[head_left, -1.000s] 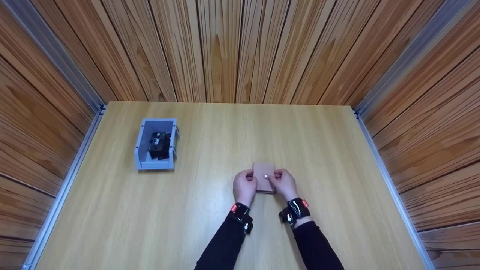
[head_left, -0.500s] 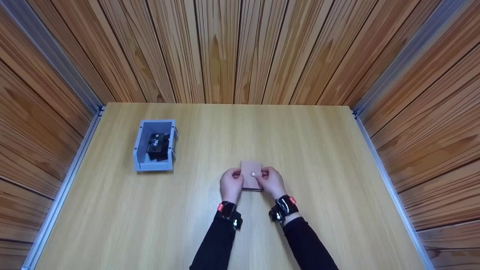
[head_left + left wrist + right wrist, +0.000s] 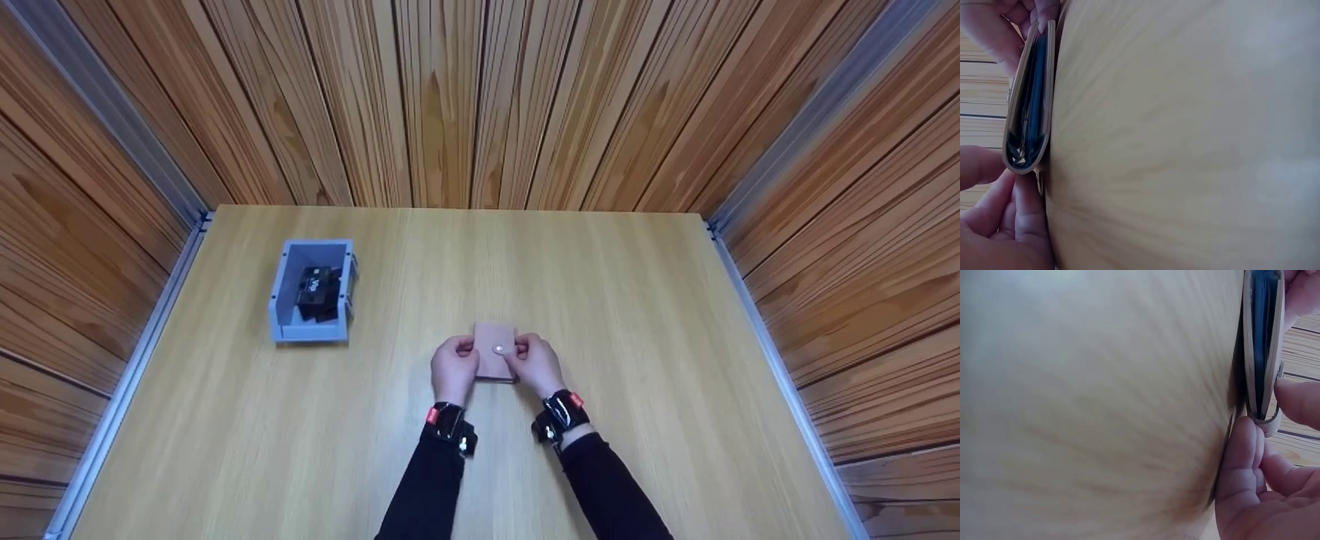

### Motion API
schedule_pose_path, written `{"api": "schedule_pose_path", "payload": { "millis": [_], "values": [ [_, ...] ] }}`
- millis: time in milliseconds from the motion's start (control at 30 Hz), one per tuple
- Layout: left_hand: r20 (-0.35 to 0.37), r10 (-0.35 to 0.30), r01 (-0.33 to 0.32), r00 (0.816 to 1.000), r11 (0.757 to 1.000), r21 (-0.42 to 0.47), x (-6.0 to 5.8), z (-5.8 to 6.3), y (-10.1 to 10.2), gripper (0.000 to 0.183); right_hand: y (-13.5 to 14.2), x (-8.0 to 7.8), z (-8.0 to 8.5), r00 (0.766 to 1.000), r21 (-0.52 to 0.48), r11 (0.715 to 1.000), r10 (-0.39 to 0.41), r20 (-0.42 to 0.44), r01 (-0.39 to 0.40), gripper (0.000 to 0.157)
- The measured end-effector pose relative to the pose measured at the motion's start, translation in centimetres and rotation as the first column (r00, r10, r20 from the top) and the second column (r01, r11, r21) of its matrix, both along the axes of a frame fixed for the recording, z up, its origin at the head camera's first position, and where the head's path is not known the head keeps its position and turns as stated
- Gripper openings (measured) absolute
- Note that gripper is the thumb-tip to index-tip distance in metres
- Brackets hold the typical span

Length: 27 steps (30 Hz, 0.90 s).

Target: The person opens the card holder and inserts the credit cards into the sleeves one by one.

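Observation:
A pink card holder (image 3: pixel 493 361) with a round metal snap is held at the middle front of the table. My left hand (image 3: pixel 454 370) pinches its left edge, and my right hand (image 3: pixel 537 365) pinches the right edge beside the snap. Seen end-on in the left wrist view, the card holder (image 3: pixel 1049 101) is folded over dark, glossy inner sleeves, with its rounded spine toward the left fingers (image 3: pixel 1028 211). In the right wrist view, a small strap (image 3: pixel 1271 424) closes over the edge, with the right thumb (image 3: pixel 1300 400) on the snap side.
A grey-blue plastic bin (image 3: pixel 309 331) stands at the back left of the wooden table (image 3: pixel 637 300). Black boxes (image 3: pixel 318 291), one with white lettering, lie inside it. Wood-panelled walls (image 3: pixel 442 105) and metal rails (image 3: pixel 784 382) border the table.
Both hands have shifted left together with the card holder between them. Their grip on its two edges looks the same, and the bin stays where it was.

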<state>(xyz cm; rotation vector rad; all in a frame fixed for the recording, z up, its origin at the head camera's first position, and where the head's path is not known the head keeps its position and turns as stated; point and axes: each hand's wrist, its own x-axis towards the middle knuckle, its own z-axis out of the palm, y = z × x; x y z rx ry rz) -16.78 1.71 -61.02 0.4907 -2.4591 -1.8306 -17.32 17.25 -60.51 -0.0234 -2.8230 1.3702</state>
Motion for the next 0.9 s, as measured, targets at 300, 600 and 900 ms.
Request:
{"api": "schedule_pose_path", "payload": {
  "millis": [300, 600, 900],
  "values": [
    [0.028, 0.015, -0.015, 0.999, 1.0, -0.02, 0.07, 0.33, -0.36, 0.025, -0.36, -0.06, -0.13, 1.0, 0.013, 1.0, 0.028, -0.01, -0.028, 0.031],
    [0.033, 0.009, -0.009, 0.999, 1.0, -0.01, 0.06, 0.47, -0.33, 0.025, -0.51, 0.02, -0.17, 1.0, 0.051, 0.999, 0.0, -0.028, 0.001, 0.031],
    [0.015, -0.014, 0.015, 1.0, 0.998, -0.063, -0.22, 0.34, -0.41, 0.022, -0.59, 0.12, 0.04, 0.999, 0.075, 0.997, -0.018, -0.032, 0.021, 0.033]
  ]
}}
